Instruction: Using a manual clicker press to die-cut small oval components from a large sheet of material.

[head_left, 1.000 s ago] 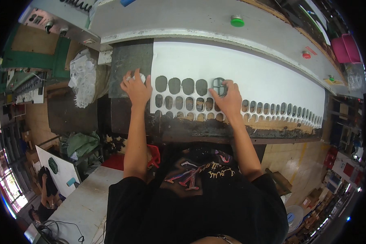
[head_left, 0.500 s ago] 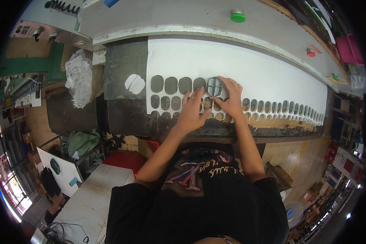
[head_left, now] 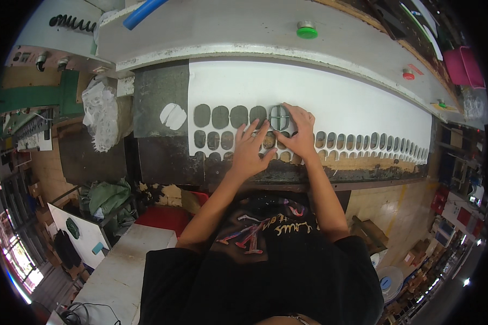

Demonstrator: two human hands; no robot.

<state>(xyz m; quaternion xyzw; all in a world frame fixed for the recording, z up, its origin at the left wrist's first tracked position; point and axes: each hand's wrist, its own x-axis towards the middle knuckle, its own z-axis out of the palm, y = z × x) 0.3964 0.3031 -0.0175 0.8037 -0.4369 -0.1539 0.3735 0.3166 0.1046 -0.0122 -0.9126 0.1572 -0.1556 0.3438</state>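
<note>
An oval metal cutting die (head_left: 280,118) with cross bars stands on a white sheet (head_left: 238,81), at the right end of a row of cut-out oval holes. My right hand (head_left: 300,132) grips the die, its fingers at the far right rim and its thumb at the near edge. Just left of it, my left hand (head_left: 248,153) rests on the punched part of the sheet with fingers spread, holding nothing. Its fingertips lie near the holes beside the die. White cut oval pieces (head_left: 173,116) lie left of the sheet on the dark board (head_left: 146,103).
A grey machine beam (head_left: 217,40) spans the far side, with a green button (head_left: 307,31) and a red button (head_left: 408,75). White scrap (head_left: 98,116) hangs at the left. A blue tube (head_left: 145,13) shows at the top. A fan (head_left: 389,283) stands lower right.
The whole view has shifted slightly, and more of the blue tube shows. My left fingers have spread and drawn slightly back from the die. My right hand keeps its hold.
</note>
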